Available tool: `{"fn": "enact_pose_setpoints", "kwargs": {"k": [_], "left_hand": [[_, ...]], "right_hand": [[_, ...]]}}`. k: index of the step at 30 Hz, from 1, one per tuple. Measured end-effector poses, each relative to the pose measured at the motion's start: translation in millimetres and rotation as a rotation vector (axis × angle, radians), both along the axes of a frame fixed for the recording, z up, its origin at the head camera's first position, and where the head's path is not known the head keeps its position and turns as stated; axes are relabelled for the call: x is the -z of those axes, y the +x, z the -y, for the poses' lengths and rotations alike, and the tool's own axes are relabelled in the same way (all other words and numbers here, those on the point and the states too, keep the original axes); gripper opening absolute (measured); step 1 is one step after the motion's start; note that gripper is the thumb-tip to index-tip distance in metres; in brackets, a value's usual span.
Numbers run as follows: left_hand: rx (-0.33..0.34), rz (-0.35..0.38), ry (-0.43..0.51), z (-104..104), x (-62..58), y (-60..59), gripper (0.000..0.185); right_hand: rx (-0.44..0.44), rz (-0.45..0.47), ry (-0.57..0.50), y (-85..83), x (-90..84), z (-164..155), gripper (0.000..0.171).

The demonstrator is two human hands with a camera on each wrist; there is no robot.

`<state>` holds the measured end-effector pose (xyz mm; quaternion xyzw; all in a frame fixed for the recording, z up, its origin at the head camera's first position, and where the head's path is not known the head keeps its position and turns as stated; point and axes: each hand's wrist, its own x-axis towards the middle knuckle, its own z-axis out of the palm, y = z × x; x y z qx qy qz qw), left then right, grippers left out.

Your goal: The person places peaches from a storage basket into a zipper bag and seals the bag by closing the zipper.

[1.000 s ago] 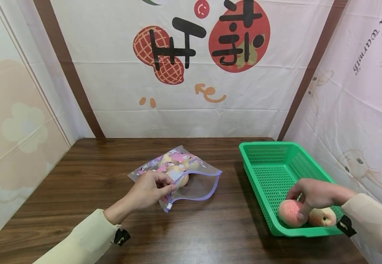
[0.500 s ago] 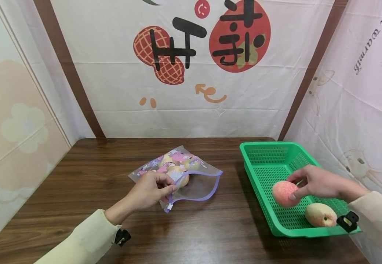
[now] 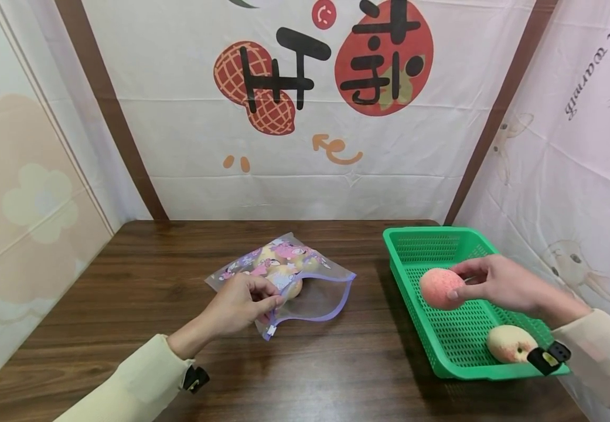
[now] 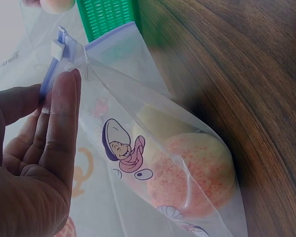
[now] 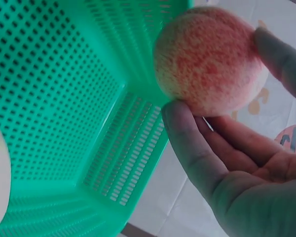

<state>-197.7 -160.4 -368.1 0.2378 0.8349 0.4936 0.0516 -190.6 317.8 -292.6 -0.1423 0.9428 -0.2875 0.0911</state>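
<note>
The peach (image 3: pixel 440 288) in the right hand (image 3: pixel 500 284) grip looks matt and fuzzy with speckled pink skin, and right under it the basket (image 3: pixel 431 328) is glossy green plastic full of little perforations. At the left hand (image 3: pixel 238 305) grip the zip bag (image 3: pixel 312 299) is thin clear shiny plastic film with cartoon prints and a purple seal strip. Beneath that, the tabletop (image 3: pixel 178 281) is dark wood grain, smooth with a low sheen.
</note>
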Motion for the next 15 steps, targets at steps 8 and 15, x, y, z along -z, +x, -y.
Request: {"fn": "enact_pose_setpoints", "kwargs": {"k": [8, 15], "left_hand": [[0.0, 0.002, -0.002, 0, 0.1, -0.2, 0.015], [-0.006, 0.005, -0.004, 1, 0.3, 0.4, 0.016]], "right_hand": [[0.055, -0.044, -0.086, 8.2, -7.0, 17, 0.059], [0.089, -0.033, -0.191, 16.6, -5.1, 37, 0.058]]}}
